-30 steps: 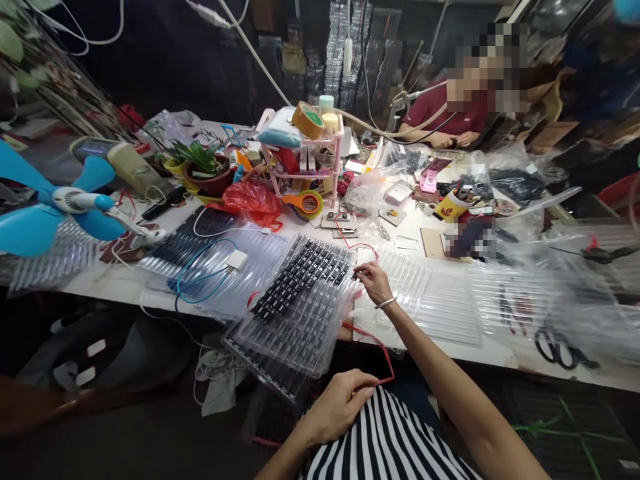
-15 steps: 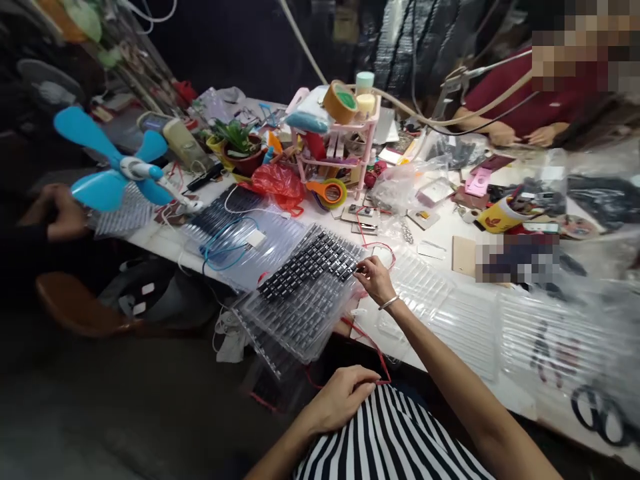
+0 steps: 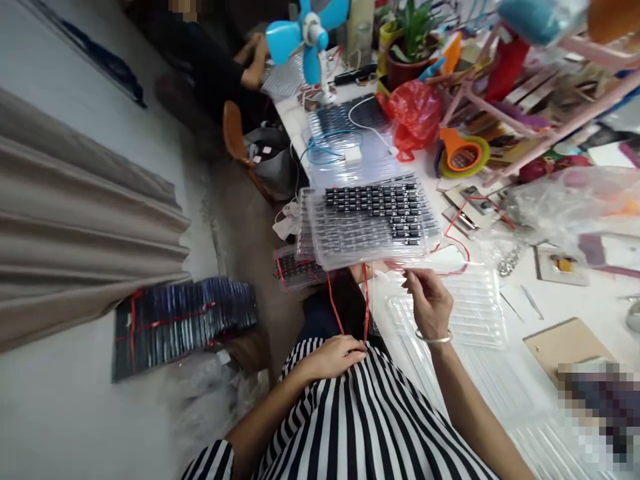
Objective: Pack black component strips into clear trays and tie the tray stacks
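My left hand (image 3: 334, 358) lies flat over the front of the striped shirt (image 3: 330, 427), fingers stretched out, holding nothing. Its fingertips are close to a red string (image 3: 367, 303) that runs up under the trays. My right hand (image 3: 429, 300), with a bangle at the wrist, hovers by the near right corner of a stacked clear plastic tray (image 3: 340, 257). Its thumb and fingers are pinched together; anything between them is too small to make out. Rows of small black cylindrical pieces (image 3: 373, 200) fill the far and right parts of the tray.
Empty ribbed clear trays (image 3: 470, 307) lie on the white table at right. Behind are a blue fan (image 3: 313, 33), a red plastic bag (image 3: 415, 110), tape rolls (image 3: 464, 157) and a pink rack (image 3: 525, 137). Another person (image 3: 215, 73) sits at far left. Tied trays (image 3: 185, 320) stand on the floor.
The view has swung left and down. My right hand has drawn back from the black pieces to just off the tray's near corner. My left hand still rests on the shirt.
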Available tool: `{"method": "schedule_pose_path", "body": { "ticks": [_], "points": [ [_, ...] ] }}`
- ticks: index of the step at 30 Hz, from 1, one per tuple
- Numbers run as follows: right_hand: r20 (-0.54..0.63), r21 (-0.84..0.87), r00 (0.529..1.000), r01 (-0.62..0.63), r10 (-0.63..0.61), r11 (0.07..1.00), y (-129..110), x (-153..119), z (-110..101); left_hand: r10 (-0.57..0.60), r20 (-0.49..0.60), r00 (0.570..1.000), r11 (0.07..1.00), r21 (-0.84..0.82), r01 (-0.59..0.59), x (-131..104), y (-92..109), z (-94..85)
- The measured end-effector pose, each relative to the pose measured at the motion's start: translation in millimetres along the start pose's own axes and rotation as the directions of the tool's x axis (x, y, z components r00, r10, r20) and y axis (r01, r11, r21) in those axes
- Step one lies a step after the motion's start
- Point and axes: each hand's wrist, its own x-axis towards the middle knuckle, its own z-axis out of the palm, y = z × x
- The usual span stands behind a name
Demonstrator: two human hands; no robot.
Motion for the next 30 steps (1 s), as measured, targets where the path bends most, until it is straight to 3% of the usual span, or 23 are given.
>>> {"method": "schedule_pose_path", "body": {
  "ticks": [2, 3, 5, 8, 10, 12, 14, 16, 18, 20, 23, 26, 28, 30],
  "points": [
    [0.227, 0.057, 0.972, -0.074, 0.06, 0.996, 2.7, -28.5, 7.4, -0.021, -0.029, 0.999, 1.0, -0.007, 0.021, -8.5, -4.2, 5.7],
    [0.359, 0.075, 0.93, -0.114, 0.08, 0.991, 4.8, -42.8, 11.1, -0.038, -0.051, 0.998, 0.999, -0.011, 0.037, -13.0, -7.8, 6.9],
    [0.595, 0.079, 0.796, -0.191, 0.108, 0.978, 8.9, -70.5, 17.6, -0.081, -0.093, 0.992, 0.996, -0.03, 0.079, -23.1, -17.9, 6.9],
    [0.777, 0.027, 0.612, -0.268, 0.149, 0.963, 13.6, -106.3, 28.1, -0.145, -0.129, 0.981, 0.987, -0.094, 0.134, -39.9, -42.6, 2.8],
    [0.816, -0.008, 0.551, -0.287, 0.172, 0.958, 18.8, -125.0, 42.9, -0.164, -0.122, 0.979, 0.981, -0.129, 0.148, -49.4, -67.2, -0.7],
    [0.825, -0.034, 0.529, -0.302, 0.197, 0.953, 30.4, -140.4, 70.3, -0.152, -0.099, 0.984, 0.979, -0.149, 0.136, -55.9, -99.4, -3.1],
    [0.82, -0.096, 0.515, -0.304, 0.248, 0.948, 50.4, -154.3, 110.8, -0.142, -0.122, 0.982, 0.981, -0.147, 0.123, -60.3, -138.8, -3.5],
    [0.8, -0.302, 0.477, -0.205, 0.364, 0.931, 76.7, -169.0, 157.2, -0.168, -0.192, 0.967, 0.981, -0.128, 0.145, -66.1, -183.4, -1.8],
    [0.729, -0.567, 0.44, -0.042, 0.525, 0.822, 102.9, -186.4, 197.2, -0.228, -0.256, 0.939, 0.972, -0.111, 0.205, -77.3, -230.0, 2.1],
    [0.629, -0.743, 0.42, 0.076, 0.654, 0.665, 122.5, -207.1, 220.1, -0.333, -0.246, 0.91, 0.943, -0.098, 0.319, -96.0, -273.9, 8.9],
    [0.502, -0.86, 0.41, 0.142, 0.761, 0.49, 135.6, -239.4, 215.1, -0.518, -0.14, 0.844, 0.856, -0.082, 0.511, -132.5, -321.6, 27.2],
    [0.372, -0.928, 0.398, 0.179, 0.839, 0.326, 141.8, -263.6, 179.9, -0.563, -0.048, 0.825, 0.825, -0.102, 0.557, -158.9, -337.8, 51.0],
    [0.379, -0.925, 0.377, 0.179, 0.845, 0.335, 148.2, -272.3, 156.4, -0.569, -0.036, 0.821, 0.819, -0.112, 0.562, -162.6, -335.5, 64.8],
    [0.46, -0.888, 0.393, 0.189, 0.796, 0.42, 155.2, -275.8, 141.1, -0.587, -0.043, 0.808, 0.806, -0.125, 0.579, -158.1, -330.0, 74.8]
  ]
}}
